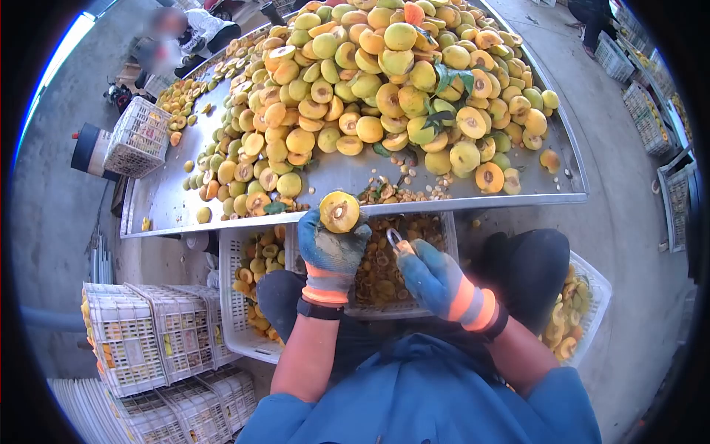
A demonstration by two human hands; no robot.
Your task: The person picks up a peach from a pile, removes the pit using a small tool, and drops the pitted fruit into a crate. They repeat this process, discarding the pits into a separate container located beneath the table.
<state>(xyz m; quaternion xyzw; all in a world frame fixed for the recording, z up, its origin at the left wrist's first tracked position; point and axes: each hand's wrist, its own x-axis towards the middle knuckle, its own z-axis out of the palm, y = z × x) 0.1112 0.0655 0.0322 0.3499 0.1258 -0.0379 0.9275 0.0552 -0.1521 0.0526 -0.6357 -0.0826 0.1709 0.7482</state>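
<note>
My left hand [333, 250], in a blue and orange glove, is closed around a yellow peach half [339, 212]. Its cut face is turned up, with the stone cavity at its centre. My right hand [431, 275], gloved alike, grips a pitting tool with a looped metal end [394, 237] and a short wooden-looking handle. The loop points toward the peach half but stays apart from it. Just beyond my hands, a large heap of peaches [370, 81], many of them cut, lies on a metal table [333, 177].
Below the table edge stand a crate of peach pieces [235, 296] and a bin of dark scraps [381, 277]. Another crate [592, 296] is by my right leg. Stacked white crates [126, 333] rise at left. A person [203, 33] sits at the far left.
</note>
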